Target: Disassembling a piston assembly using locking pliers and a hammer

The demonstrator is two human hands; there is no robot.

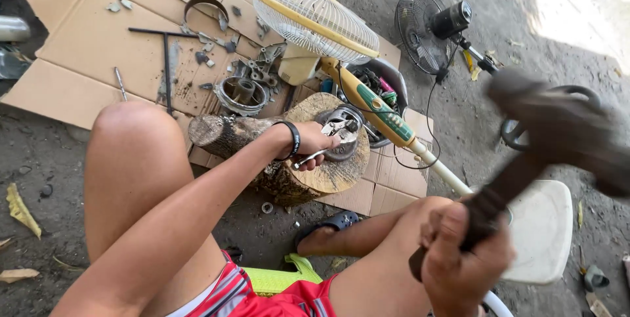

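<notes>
A round metal part (341,134) sits on the tree-stump block (308,166), steadied by pliers (321,149) clenched in the left hand (314,143); the right hand (459,264) grips a raised hammer (558,126), blurred, probably mid-swing. Fans lie beyond.

ground (407,2): bare grey dirt | flattened cardboard sheets (85,48) spread on it, strewn with metal parts (243,90) and a T-shaped wrench (165,54) | wood stump (328,172) standing at cardboard edge, round metal piece (341,136) on top | dry leaves (20,209) at left
</notes>
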